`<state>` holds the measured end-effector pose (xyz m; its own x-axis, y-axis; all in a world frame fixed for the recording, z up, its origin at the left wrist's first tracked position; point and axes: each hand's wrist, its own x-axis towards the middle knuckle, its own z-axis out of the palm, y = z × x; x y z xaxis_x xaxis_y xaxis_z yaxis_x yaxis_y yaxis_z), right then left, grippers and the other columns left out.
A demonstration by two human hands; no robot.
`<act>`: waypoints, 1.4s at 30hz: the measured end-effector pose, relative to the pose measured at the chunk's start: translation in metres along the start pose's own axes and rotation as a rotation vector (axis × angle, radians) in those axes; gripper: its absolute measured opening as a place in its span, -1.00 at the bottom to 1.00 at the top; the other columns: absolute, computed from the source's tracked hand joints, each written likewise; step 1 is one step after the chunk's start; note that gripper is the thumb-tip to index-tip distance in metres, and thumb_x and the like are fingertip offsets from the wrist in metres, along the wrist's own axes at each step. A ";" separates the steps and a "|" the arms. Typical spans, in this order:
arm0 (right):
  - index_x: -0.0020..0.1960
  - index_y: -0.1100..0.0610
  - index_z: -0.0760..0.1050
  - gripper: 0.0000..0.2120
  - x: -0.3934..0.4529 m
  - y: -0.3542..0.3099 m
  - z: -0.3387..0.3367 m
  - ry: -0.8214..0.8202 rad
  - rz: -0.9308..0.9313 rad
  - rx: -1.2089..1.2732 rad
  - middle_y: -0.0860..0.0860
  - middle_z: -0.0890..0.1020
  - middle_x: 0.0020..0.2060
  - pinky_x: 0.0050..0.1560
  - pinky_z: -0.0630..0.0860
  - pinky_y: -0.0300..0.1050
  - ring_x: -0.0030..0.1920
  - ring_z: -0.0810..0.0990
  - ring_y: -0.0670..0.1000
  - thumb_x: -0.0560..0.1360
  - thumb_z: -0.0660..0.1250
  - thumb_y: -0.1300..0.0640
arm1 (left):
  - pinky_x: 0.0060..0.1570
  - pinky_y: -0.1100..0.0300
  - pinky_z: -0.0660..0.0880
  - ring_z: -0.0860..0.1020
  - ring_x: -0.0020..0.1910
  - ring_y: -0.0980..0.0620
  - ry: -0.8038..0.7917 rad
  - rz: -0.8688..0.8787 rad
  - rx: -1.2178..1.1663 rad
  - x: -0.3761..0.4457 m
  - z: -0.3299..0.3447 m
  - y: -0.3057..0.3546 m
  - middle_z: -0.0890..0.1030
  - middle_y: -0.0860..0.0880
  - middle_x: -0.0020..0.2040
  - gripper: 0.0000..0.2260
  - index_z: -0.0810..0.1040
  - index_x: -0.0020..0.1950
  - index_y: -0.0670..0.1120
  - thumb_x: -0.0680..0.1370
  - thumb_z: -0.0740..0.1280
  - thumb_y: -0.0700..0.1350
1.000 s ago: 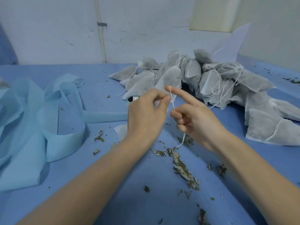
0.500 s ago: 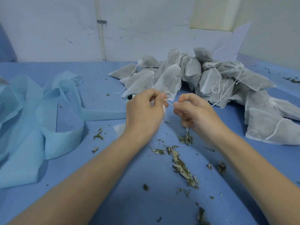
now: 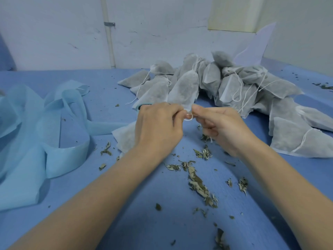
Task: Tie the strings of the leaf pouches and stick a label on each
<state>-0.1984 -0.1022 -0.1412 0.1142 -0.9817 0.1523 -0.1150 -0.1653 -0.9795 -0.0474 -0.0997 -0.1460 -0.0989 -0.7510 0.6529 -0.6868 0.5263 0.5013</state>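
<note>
The leaf pouch (image 3: pixel 183 91) stands up from between the two hands, its closed neck at the bottom where the fingertips meet and its wide body rising above them, in front of the pile of pouches (image 3: pixel 252 91). The left hand (image 3: pixel 158 129) has its fingers curled and pinches the neck from the left side. The right hand (image 3: pixel 221 127) also has curled fingers and pinches the white string (image 3: pixel 189 118) just beside the neck; a small loop of this string shows between the two thumbs. Both hands are close together, almost touching, above the blue table (image 3: pixel 126 213). Dry leaf pieces (image 3: pixel 200 186) lie on the table under the wrists. A light blue fabric strip (image 3: pixel 54 141) lies at the left, well apart from the hands.
</note>
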 end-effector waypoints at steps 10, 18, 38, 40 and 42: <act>-0.15 0.13 0.67 -0.88 -0.003 0.006 0.019 0.173 -0.069 0.059 -0.13 0.39 -0.52 -0.43 0.20 -0.27 -0.45 0.22 -0.11 0.50 0.36 0.18 | 0.12 0.06 0.43 0.58 -0.06 0.05 0.027 -0.306 -0.192 0.000 0.004 0.001 0.67 0.06 -0.18 -0.83 0.62 -0.09 -0.05 0.56 0.28 0.00; -0.24 0.16 0.59 -0.91 -0.004 0.000 0.027 -0.032 0.210 0.637 -0.08 0.30 -0.46 -0.57 0.04 -0.35 -0.51 0.10 -0.14 0.32 0.33 0.17 | 0.05 0.30 0.39 0.56 -0.01 0.14 0.105 -0.192 -0.335 -0.003 0.004 0.004 0.61 0.16 -0.13 -0.90 0.56 0.02 -0.01 0.54 0.32 -0.16; -0.24 0.14 0.70 -0.86 -0.007 -0.004 0.014 0.168 -0.034 0.224 -0.03 0.42 -0.47 -0.39 0.42 -0.28 -0.45 0.36 -0.10 0.32 0.48 0.06 | -0.08 0.17 0.30 0.50 -0.15 -0.13 0.269 0.155 0.075 0.001 -0.001 0.006 0.63 -0.06 -0.27 -0.86 0.64 -0.21 -0.18 0.50 0.35 -0.16; -0.19 0.14 0.70 -0.83 -0.007 -0.004 0.013 0.155 -0.062 0.219 -0.04 0.50 -0.42 -0.25 0.51 -0.26 -0.37 0.45 -0.11 0.32 0.46 0.05 | 0.01 0.21 0.30 0.50 -0.03 -0.10 0.152 -0.015 -0.067 0.003 -0.004 0.011 0.65 0.01 -0.17 -0.86 0.64 -0.13 -0.09 0.54 0.33 -0.09; -0.11 0.17 0.66 -0.84 -0.007 -0.003 0.014 0.135 -0.105 0.240 -0.02 0.61 -0.28 -0.02 0.58 -0.20 -0.20 0.57 -0.10 0.40 0.41 0.09 | 0.08 0.12 0.36 0.53 0.00 -0.06 0.109 -0.087 -0.167 0.006 -0.006 0.013 0.65 0.08 -0.16 -0.87 0.63 -0.12 -0.01 0.55 0.32 -0.05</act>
<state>-0.1848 -0.0933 -0.1416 -0.0208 -0.9669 0.2544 0.1286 -0.2550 -0.9584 -0.0527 -0.0948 -0.1325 0.0402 -0.7539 0.6557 -0.5596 0.5267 0.6399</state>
